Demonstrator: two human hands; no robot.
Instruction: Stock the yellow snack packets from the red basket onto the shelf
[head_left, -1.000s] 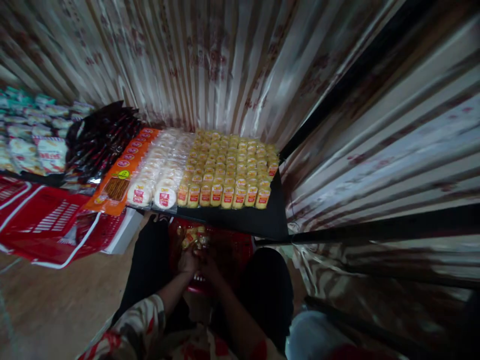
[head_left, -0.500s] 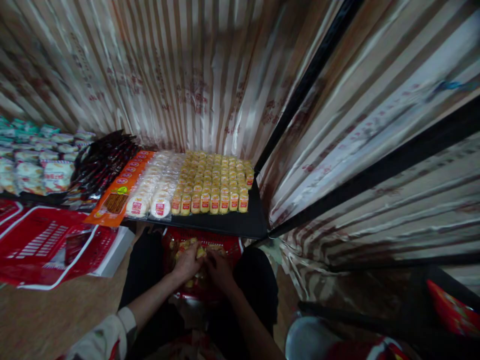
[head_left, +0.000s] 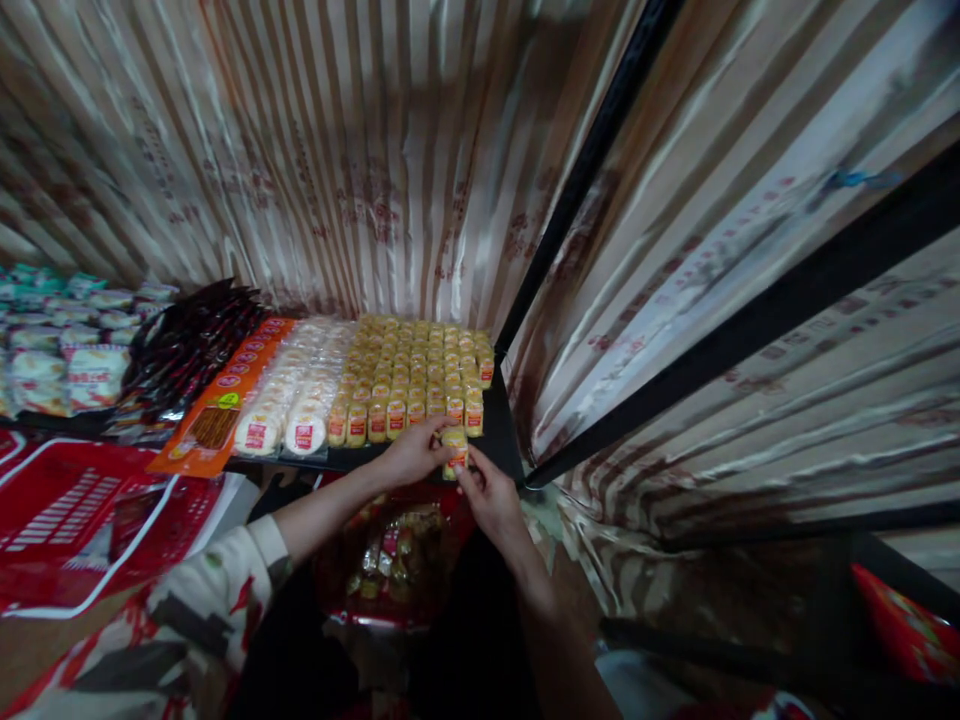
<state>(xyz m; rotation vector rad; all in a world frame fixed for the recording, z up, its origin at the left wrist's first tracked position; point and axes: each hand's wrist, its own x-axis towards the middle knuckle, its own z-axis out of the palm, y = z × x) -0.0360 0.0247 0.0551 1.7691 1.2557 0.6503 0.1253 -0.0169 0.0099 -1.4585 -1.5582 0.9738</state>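
Room above red basket (head_left: 390, 625); yellow packet rows (head_left: 420, 365), black post (head_left: 577, 180) block beyond.

The nearest small packet (head_left: 454, 448) is yellow with a red label, matching the yellow rows (head_left: 412, 380) on the black shelf (head_left: 501, 450); leftward come white round packets (head_left: 304, 435) with red labels, an orange pack (head_left: 217, 415) with a yellow-green spot, glossy dark packs (head_left: 187, 345), then white-and-red bags (head_left: 94, 375). Behind, the curtain (head_left: 360, 150) is striped brown and cream with dark reddish motifs. Near left, a red container (head_left: 75, 530) has white edging, and the cream sleeve (head_left: 202, 600) is blotched red and grey.
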